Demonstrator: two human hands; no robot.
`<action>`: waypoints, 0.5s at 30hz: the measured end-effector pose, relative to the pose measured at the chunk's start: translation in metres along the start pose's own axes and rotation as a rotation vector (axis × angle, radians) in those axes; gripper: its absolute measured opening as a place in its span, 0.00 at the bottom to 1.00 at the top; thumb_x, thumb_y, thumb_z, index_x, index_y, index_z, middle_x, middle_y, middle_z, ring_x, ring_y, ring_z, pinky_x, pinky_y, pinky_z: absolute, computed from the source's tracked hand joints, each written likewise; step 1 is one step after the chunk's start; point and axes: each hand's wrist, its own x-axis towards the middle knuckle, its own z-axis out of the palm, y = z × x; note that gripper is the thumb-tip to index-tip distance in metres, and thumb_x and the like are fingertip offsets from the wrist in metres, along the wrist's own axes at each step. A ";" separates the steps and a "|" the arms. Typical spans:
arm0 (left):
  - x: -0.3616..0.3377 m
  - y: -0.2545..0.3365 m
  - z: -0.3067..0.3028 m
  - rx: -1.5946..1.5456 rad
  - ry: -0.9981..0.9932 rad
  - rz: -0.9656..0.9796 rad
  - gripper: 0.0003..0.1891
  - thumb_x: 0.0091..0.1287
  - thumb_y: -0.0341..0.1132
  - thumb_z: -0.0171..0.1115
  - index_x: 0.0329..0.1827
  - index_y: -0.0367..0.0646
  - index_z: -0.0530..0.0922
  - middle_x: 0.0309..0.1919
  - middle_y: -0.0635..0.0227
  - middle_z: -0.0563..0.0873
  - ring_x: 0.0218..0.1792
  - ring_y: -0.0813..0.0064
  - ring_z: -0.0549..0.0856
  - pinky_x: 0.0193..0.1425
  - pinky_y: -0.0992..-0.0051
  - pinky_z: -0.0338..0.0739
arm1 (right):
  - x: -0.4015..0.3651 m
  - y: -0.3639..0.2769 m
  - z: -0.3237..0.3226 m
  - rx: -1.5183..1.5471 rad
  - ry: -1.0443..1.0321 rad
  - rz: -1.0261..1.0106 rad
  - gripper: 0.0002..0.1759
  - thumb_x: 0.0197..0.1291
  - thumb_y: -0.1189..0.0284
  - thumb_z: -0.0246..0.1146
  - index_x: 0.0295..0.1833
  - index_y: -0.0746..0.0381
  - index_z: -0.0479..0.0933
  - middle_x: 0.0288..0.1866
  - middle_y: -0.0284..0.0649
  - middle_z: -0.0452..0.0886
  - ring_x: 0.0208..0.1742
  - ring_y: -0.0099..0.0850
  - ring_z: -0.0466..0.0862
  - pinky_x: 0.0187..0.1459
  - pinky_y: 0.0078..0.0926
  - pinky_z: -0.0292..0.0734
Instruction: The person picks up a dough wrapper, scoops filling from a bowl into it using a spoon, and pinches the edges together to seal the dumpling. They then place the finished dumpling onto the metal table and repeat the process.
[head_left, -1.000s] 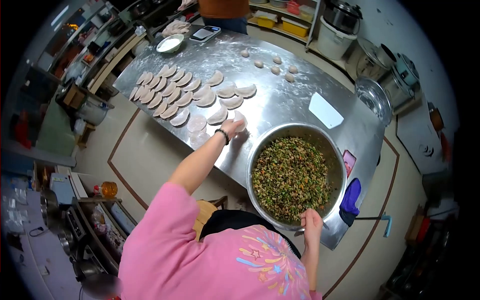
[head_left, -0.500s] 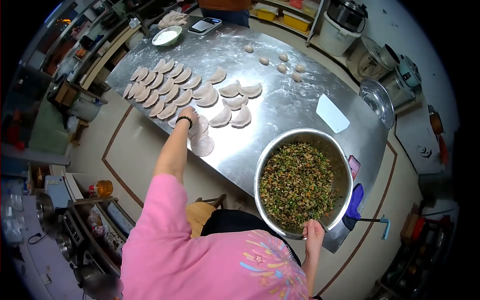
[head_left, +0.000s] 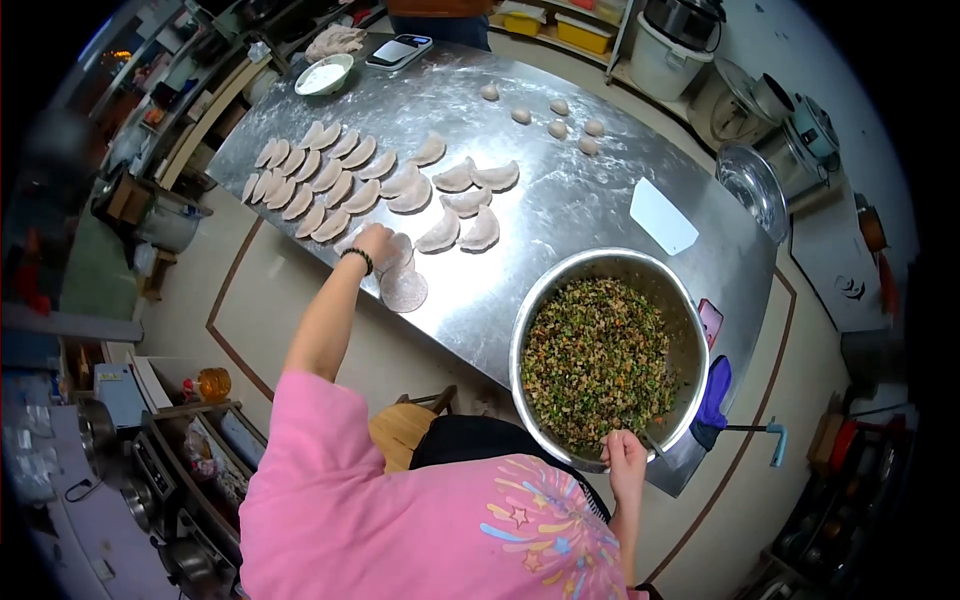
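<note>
My left hand (head_left: 372,244), with a dark beaded bracelet at the wrist, reaches down to the flat round dough wrappers (head_left: 404,290) at the table's near edge. Its fingers are closed around the edge of a wrapper, their tips partly hidden. My right hand (head_left: 626,455) is closed at the near rim of a large steel bowl (head_left: 520,350) of chopped filling (head_left: 598,360). A thin metal handle, seemingly a spoon (head_left: 654,446), shows beside its fingers; the lower end is hidden. Folded dumplings (head_left: 362,197) lie in rows beyond my left hand, with several larger ones to the right.
Small dough balls (head_left: 557,129) sit on the floured steel table (head_left: 570,205). A white scraper (head_left: 662,218), phone (head_left: 710,322) and purple cloth item (head_left: 712,395) lie rightward. A bowl of flour (head_left: 324,76) and scale (head_left: 399,52) stand at the back, near another person (head_left: 440,28).
My left hand has moved slightly down and left over the wrappers. My right hand stays at the bowl's near rim, and the view has shifted a little.
</note>
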 end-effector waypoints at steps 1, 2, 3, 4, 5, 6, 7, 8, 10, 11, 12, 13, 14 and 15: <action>-0.010 0.000 0.002 -0.029 0.101 0.078 0.16 0.52 0.38 0.65 0.42 0.41 0.79 0.41 0.54 0.83 0.49 0.59 0.80 0.52 0.65 0.73 | 0.000 -0.003 0.000 -0.016 0.001 0.008 0.13 0.66 0.68 0.54 0.31 0.65 0.73 0.20 0.28 0.71 0.22 0.14 0.68 0.25 0.13 0.61; -0.020 0.000 0.002 -0.059 0.204 0.159 0.13 0.54 0.35 0.63 0.42 0.41 0.79 0.41 0.53 0.82 0.49 0.59 0.80 0.52 0.65 0.73 | 0.001 -0.004 -0.001 -0.029 0.004 0.012 0.13 0.66 0.68 0.54 0.31 0.65 0.73 0.20 0.29 0.72 0.22 0.14 0.68 0.25 0.13 0.61; -0.031 -0.001 0.001 -0.300 0.377 0.265 0.11 0.55 0.30 0.60 0.42 0.41 0.79 0.40 0.51 0.82 0.44 0.58 0.81 0.48 0.66 0.74 | 0.003 0.001 -0.003 -0.025 0.004 -0.006 0.13 0.66 0.68 0.54 0.31 0.65 0.74 0.20 0.29 0.72 0.22 0.15 0.68 0.24 0.13 0.61; -0.044 0.007 -0.005 -0.607 0.396 0.111 0.13 0.58 0.29 0.61 0.46 0.38 0.77 0.42 0.60 0.83 0.44 0.67 0.81 0.47 0.73 0.74 | 0.005 0.002 -0.006 -0.012 0.017 -0.010 0.13 0.66 0.68 0.54 0.31 0.65 0.74 0.20 0.29 0.72 0.22 0.15 0.68 0.24 0.13 0.61; -0.051 0.016 -0.010 -0.812 0.428 0.110 0.13 0.61 0.29 0.59 0.48 0.37 0.76 0.43 0.62 0.83 0.45 0.68 0.81 0.49 0.74 0.74 | 0.007 0.001 -0.008 -0.055 -0.015 -0.010 0.13 0.65 0.68 0.55 0.32 0.65 0.74 0.20 0.29 0.72 0.22 0.15 0.68 0.24 0.14 0.61; -0.056 0.026 -0.014 -1.019 0.445 0.113 0.13 0.63 0.30 0.58 0.49 0.36 0.75 0.44 0.64 0.82 0.46 0.69 0.80 0.50 0.76 0.73 | 0.008 0.001 -0.010 -0.097 -0.037 -0.006 0.13 0.65 0.67 0.55 0.32 0.65 0.75 0.20 0.29 0.73 0.22 0.15 0.69 0.24 0.14 0.61; -0.069 0.047 -0.018 -1.187 0.387 0.120 0.14 0.66 0.32 0.55 0.51 0.35 0.74 0.46 0.64 0.82 0.47 0.69 0.80 0.51 0.74 0.73 | 0.011 0.001 -0.010 -0.083 -0.067 -0.029 0.13 0.65 0.66 0.55 0.34 0.65 0.76 0.21 0.28 0.73 0.23 0.15 0.70 0.24 0.14 0.63; -0.087 0.079 -0.021 -1.356 0.306 0.129 0.15 0.68 0.35 0.53 0.53 0.34 0.73 0.47 0.63 0.81 0.48 0.68 0.80 0.53 0.73 0.72 | 0.013 -0.003 -0.005 -0.045 -0.065 -0.015 0.14 0.65 0.66 0.55 0.34 0.65 0.77 0.22 0.29 0.74 0.24 0.16 0.71 0.26 0.15 0.66; -0.127 0.156 -0.017 -1.935 0.019 0.208 0.17 0.71 0.39 0.48 0.54 0.35 0.72 0.47 0.63 0.81 0.48 0.71 0.80 0.54 0.71 0.72 | 0.019 -0.009 0.002 -0.014 -0.112 -0.004 0.14 0.65 0.65 0.55 0.35 0.64 0.77 0.24 0.29 0.75 0.25 0.16 0.72 0.27 0.16 0.68; -0.145 0.191 -0.008 -1.916 -0.138 0.171 0.17 0.71 0.40 0.47 0.52 0.35 0.73 0.47 0.63 0.80 0.47 0.74 0.78 0.54 0.72 0.70 | 0.025 -0.010 0.004 -0.023 -0.179 -0.092 0.14 0.65 0.64 0.55 0.36 0.64 0.76 0.24 0.29 0.75 0.25 0.16 0.73 0.27 0.16 0.68; -0.161 0.220 0.003 -1.881 -0.288 0.136 0.16 0.72 0.40 0.47 0.50 0.35 0.75 0.46 0.64 0.79 0.46 0.77 0.76 0.54 0.73 0.68 | 0.030 -0.010 0.006 0.075 -0.226 -0.040 0.13 0.65 0.63 0.55 0.37 0.63 0.76 0.26 0.30 0.77 0.27 0.17 0.74 0.28 0.18 0.69; -0.166 0.237 0.035 -1.731 -0.317 0.154 0.15 0.72 0.40 0.47 0.47 0.36 0.75 0.43 0.65 0.80 0.43 0.77 0.77 0.51 0.74 0.69 | 0.031 -0.017 0.013 0.166 -0.157 -0.077 0.14 0.65 0.62 0.55 0.38 0.63 0.75 0.27 0.32 0.78 0.27 0.20 0.75 0.29 0.21 0.71; -0.169 0.252 0.064 -1.579 -0.326 0.172 0.15 0.72 0.40 0.47 0.45 0.36 0.76 0.40 0.67 0.80 0.40 0.77 0.77 0.48 0.75 0.70 | 0.034 -0.023 0.021 0.256 -0.098 -0.118 0.14 0.64 0.62 0.55 0.38 0.63 0.75 0.27 0.34 0.79 0.27 0.23 0.77 0.30 0.24 0.72; -0.181 0.271 0.067 -1.393 -0.323 0.261 0.14 0.72 0.39 0.47 0.42 0.37 0.76 0.36 0.68 0.81 0.37 0.78 0.77 0.45 0.76 0.71 | 0.045 -0.015 0.026 0.120 -0.010 -0.281 0.14 0.63 0.62 0.56 0.38 0.63 0.75 0.27 0.37 0.79 0.27 0.30 0.79 0.31 0.28 0.73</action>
